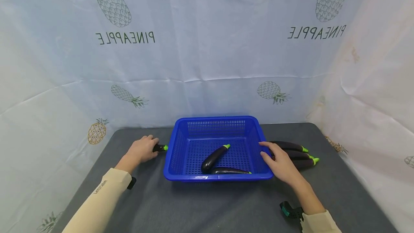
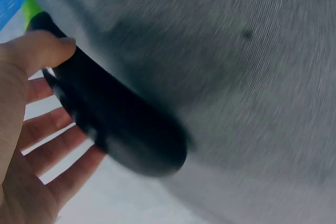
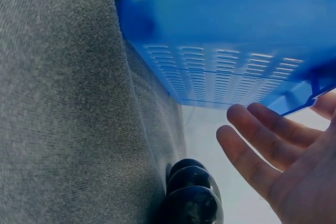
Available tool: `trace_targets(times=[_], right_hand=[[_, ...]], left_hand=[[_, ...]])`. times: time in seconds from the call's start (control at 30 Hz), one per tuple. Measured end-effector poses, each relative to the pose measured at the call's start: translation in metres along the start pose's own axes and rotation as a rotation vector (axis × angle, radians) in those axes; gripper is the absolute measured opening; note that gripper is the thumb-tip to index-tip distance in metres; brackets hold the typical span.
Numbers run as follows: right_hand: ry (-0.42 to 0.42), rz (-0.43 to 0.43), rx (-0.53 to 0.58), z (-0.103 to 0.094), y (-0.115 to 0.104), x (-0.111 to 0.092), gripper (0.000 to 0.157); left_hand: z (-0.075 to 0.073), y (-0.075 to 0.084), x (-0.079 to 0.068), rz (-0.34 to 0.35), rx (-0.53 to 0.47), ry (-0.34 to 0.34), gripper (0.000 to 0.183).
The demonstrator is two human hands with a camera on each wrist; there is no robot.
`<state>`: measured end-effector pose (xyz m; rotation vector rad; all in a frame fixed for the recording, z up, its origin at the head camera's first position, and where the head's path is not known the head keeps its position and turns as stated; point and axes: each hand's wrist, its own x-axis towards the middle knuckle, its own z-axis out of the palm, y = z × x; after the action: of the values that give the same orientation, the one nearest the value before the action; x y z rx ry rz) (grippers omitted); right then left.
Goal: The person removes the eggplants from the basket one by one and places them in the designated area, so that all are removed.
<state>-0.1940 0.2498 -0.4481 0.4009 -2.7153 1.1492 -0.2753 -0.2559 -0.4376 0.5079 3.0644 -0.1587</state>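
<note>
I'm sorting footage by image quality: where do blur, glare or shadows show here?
Head: mostly crisp, with a small glint on the blue basket's front rim and a soft shadow before it on the grey tabletop; left wrist: tabletop streaky, held eggplant soft-edged; right wrist: bright highlights on the glossy eggplants, pale backdrop nearly washed out.

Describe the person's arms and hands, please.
The left sleeve is cream with dark lettering; the right sleeve is cream. The left wrist device is black, the right wrist device black and teal. The left hand and right hand are bare.
</note>
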Motion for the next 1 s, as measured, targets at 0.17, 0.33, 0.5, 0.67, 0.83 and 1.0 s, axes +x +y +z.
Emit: trace_targets(times=[0.17,0.33,0.5,0.67,0.83,1.0], right_hand=[[-0.01,0.008,0.007,0.002,0.0,0.0,0.042],[-0.011,0.003,0.014,0.003,0.0,-0.001,0.042],[-0.012,-0.002,0.017,0.002,0.001,-0.001,0.042],[-0.013,-0.001,0.009,0.001,0.002,-0.001,0.042],[-0.013,-0.004,0.005,0.0,0.001,0.0,0.043],[-0.014,-0.002,0.007,-0.001,0.002,0.0,0.042]], left_hand=[[0.014,0.001,-0.001,0.024,-0.023,0.019,0.029],[0.02,0.001,-0.004,0.049,-0.041,0.066,0.027],[0.017,0.001,-0.006,0.067,-0.074,0.07,0.028],[0.007,0.002,-0.008,0.061,-0.116,0.059,0.033],[-0.008,0.004,-0.008,0.056,-0.137,0.074,0.026],[-0.026,0.012,-0.009,0.058,-0.135,0.144,0.018]])
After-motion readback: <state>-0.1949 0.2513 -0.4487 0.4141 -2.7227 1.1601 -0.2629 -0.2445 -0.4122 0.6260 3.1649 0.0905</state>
